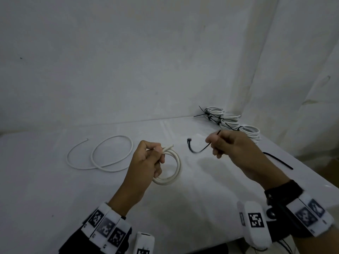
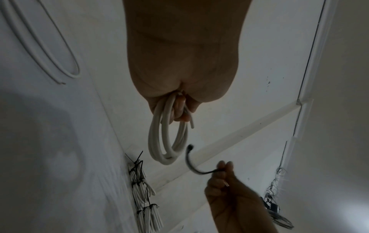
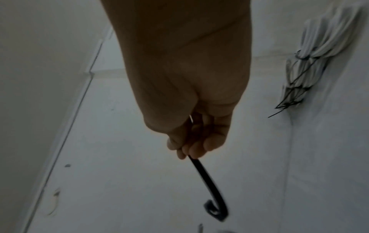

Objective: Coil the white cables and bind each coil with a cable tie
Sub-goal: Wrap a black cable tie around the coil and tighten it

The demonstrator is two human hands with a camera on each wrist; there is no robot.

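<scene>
With left hand [image 1: 145, 162] clamped on the coiled white cable [image 1: 172, 169] at frame centre and right hand [image 1: 231, 149] pinching a black cable tie [image 1: 200, 149] just right: binding step; next, thread tie through coil.

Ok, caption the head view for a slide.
Left hand holds a cable coil; right hand brings a black tie.

Surface [image 1: 211, 189]: loose cable [image 1: 102, 153] lies in open loops toward left edge. Bound coils [image 1: 231, 123] heaped at far right corner, against wall. Spare tie [image 1: 277, 160] lies near right edge, before bound coils. Left hand [image 1: 146, 162] above surface middle, holds coil [image 1: 172, 171], right of loose cable. Right hand [image 1: 231, 147], right of coil, holds cable tie [image 1: 199, 149]; tie head apart from coil.
</scene>
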